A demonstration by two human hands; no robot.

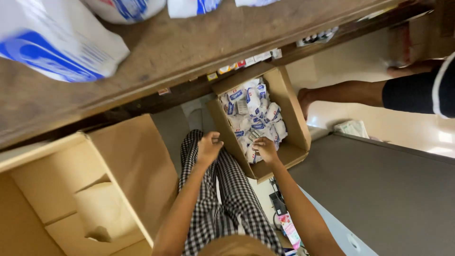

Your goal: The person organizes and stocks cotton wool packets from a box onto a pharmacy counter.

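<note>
Head camera view, looking straight down past a wooden shelf (189,42) to the floor. An open cardboard box (296,128) stands below the shelf edge, filled with small white packets printed in blue (253,111); all places below are given relative to this box.

The right hand (266,150) reaches over the box's near rim and rests among the packets at the near end, fingers curled around a small packet; whether it is actually lifted clear of the pile cannot be told. The left hand (209,148) hangs just outside the box's left wall, loosely closed into a fist, and what it holds, if anything, cannot be told.

Checked trousers (227,189) run from beneath both hands away from the box toward the camera. A larger empty carton (128,161) stands well to the left of the box. Large white bags with blue print (52,42) lie on the shelf, above and left of the box. Another person's bare legs (346,92) stand on the pale floor just right of the box. A grey surface (379,189) lies to the right and nearer the camera.
</note>
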